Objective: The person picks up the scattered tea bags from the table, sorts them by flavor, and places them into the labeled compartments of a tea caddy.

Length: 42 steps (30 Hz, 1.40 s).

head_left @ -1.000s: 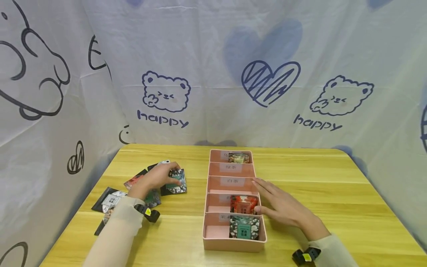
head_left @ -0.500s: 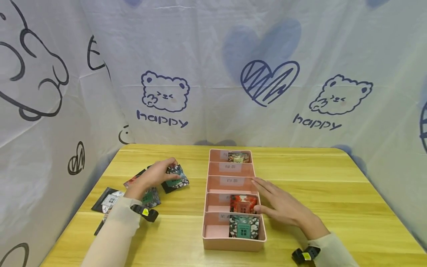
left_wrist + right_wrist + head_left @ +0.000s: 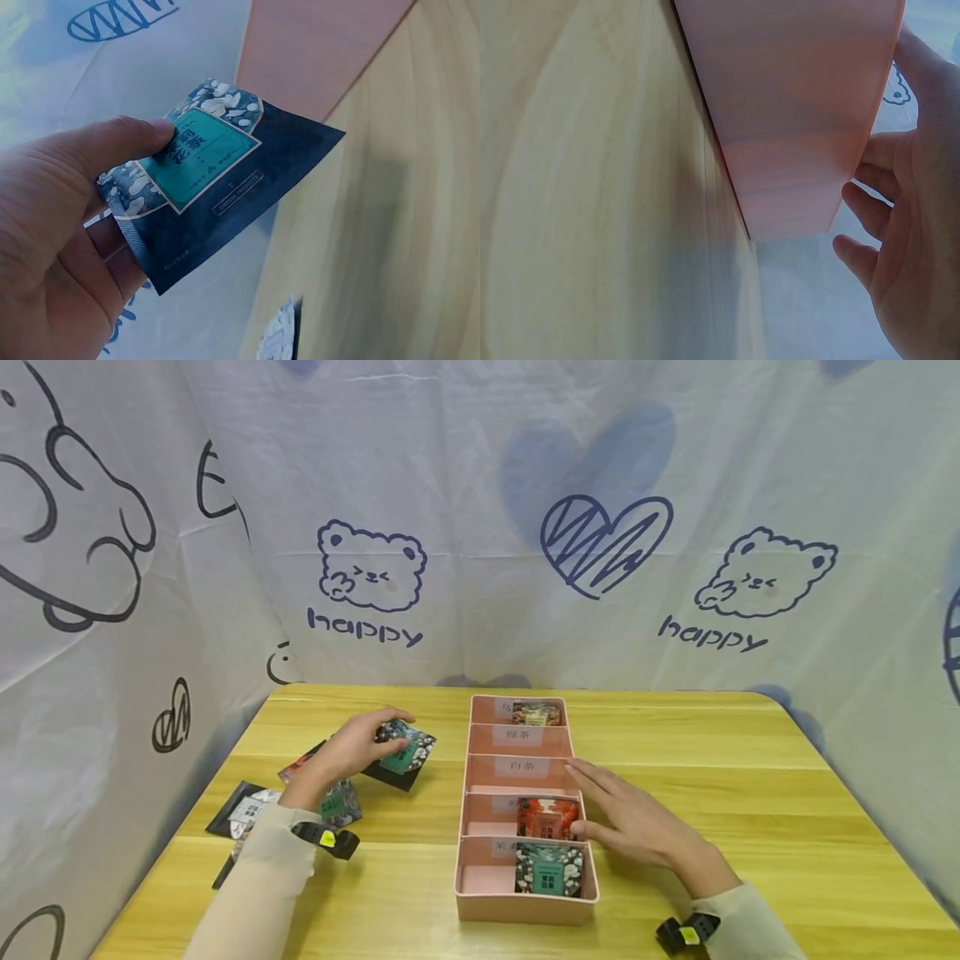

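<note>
A dark tea sachet (image 3: pixel 402 758) with a green label and white flower print is pinched between thumb and fingers of my left hand (image 3: pixel 358 748). The left wrist view shows this sachet (image 3: pixel 240 187) raised and tilted, its dark end free. To the right stands a long pink divided box (image 3: pixel 525 910) with a paper label in each compartment. My right hand (image 3: pixel 637 818) rests against its right rim, fingers extended. The right wrist view shows fingertips beside the top edge of the box wall (image 3: pixel 802 112).
Several more sachets lie in a loose pile at the left, among them a white-labelled one (image 3: pixel 251 810) and a green-labelled one (image 3: pixel 341 803). Inside the box are a green sachet (image 3: pixel 549 870), a red sachet (image 3: pixel 549 818) and a yellowish sachet (image 3: pixel 536 714). A patterned cloth (image 3: pixel 480 527) hangs behind the table.
My left hand has picked up the green-labelled sachet from the pile and shifted slightly up and to the right, turning it. My right hand and the box have stayed put.
</note>
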Available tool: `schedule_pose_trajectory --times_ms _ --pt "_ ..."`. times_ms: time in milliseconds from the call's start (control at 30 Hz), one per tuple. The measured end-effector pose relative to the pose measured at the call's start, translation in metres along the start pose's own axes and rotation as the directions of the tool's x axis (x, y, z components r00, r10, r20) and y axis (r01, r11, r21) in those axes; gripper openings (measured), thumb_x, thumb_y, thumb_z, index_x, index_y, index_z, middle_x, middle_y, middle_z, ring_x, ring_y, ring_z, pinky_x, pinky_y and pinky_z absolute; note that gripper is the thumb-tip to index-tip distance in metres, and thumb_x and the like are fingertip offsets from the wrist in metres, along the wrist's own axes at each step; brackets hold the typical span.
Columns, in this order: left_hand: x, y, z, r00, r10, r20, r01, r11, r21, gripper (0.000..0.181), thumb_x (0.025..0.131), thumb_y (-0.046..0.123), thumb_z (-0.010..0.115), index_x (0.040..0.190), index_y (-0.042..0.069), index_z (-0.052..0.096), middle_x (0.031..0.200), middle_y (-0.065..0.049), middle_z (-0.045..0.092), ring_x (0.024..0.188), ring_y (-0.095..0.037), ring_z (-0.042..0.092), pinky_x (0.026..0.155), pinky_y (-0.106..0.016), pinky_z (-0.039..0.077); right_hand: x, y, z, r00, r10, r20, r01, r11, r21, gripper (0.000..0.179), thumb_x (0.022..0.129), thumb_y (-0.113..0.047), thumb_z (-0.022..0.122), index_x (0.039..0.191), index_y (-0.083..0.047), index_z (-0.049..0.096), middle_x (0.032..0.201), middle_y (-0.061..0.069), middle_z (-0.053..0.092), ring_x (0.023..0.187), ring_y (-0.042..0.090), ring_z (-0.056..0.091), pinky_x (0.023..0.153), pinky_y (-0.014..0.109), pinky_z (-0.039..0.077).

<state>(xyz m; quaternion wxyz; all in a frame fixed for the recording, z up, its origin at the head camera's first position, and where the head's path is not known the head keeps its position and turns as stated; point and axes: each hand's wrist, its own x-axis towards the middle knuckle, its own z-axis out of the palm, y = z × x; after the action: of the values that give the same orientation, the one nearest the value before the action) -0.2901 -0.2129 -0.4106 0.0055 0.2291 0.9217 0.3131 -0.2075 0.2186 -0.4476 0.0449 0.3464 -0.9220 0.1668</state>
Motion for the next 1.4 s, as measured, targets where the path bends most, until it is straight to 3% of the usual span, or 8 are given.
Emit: schedule_pose_trajectory --times_ms 333,567,800,1033,1400 --pt "0.001 0.022 -0.002 0.997 0.052 -0.062 -0.054 0.998 -0.019 0.028 0.094 0.026 0.068 0.118 0.013 0.060 0.119 -0.006 0.063 0.116 -0.031 0.057 0.096 -0.050 0.047 0.001 0.001 0.000 1.000 -0.004 -0.003 0.004 1.000 -0.002 0.077 0.098 -0.053 0.051 0.158 -0.015 0.021 0.161 0.007 0.022 0.141 0.032 0.031 0.109 0.054 0.033" --pt "0.001 0.035 -0.003 0.994 0.047 -0.095 -0.053 0.997 -0.062 0.028 0.094 0.027 0.068 0.117 0.015 0.059 0.116 -0.006 0.065 0.111 -0.029 0.060 0.092 -0.049 0.050 0.001 0.002 0.000 1.000 -0.010 -0.001 0.010 1.000 -0.006 0.077 0.098 -0.052 0.051 0.158 -0.014 0.020 0.161 0.007 0.021 0.141 0.033 0.030 0.109 0.054 0.033" --pt "0.001 0.043 -0.004 0.992 0.076 -0.097 -0.083 0.994 -0.070 0.035 0.096 0.028 0.066 0.129 0.017 0.062 0.126 -0.006 0.063 0.102 -0.023 0.063 0.083 -0.044 0.054 0.001 0.002 -0.001 1.000 -0.009 -0.004 0.009 1.000 -0.003 0.078 0.098 -0.052 0.052 0.158 -0.014 0.020 0.161 0.008 0.021 0.141 0.033 0.031 0.109 0.054 0.033" --pt "-0.005 0.058 0.000 0.988 0.117 -0.105 -0.128 0.986 -0.105 0.030 0.095 0.027 0.067 0.124 0.017 0.065 0.114 -0.004 0.066 0.082 -0.015 0.063 0.067 -0.031 0.055 0.000 0.001 0.001 1.000 -0.020 0.001 0.020 1.000 -0.007 0.078 0.098 -0.052 0.051 0.158 -0.015 0.019 0.161 0.007 0.021 0.142 0.033 0.030 0.110 0.053 0.031" --pt "-0.008 0.076 0.014 0.972 0.215 -0.092 -0.227 0.963 -0.148 0.030 0.094 0.025 0.068 0.122 0.016 0.066 0.117 -0.003 0.066 0.083 -0.012 0.061 0.069 -0.032 0.052 0.001 0.004 0.002 0.997 -0.081 -0.014 0.080 0.995 -0.062 0.074 0.098 -0.047 0.053 0.157 -0.012 0.024 0.161 0.007 0.023 0.142 0.035 0.029 0.112 0.053 0.027"
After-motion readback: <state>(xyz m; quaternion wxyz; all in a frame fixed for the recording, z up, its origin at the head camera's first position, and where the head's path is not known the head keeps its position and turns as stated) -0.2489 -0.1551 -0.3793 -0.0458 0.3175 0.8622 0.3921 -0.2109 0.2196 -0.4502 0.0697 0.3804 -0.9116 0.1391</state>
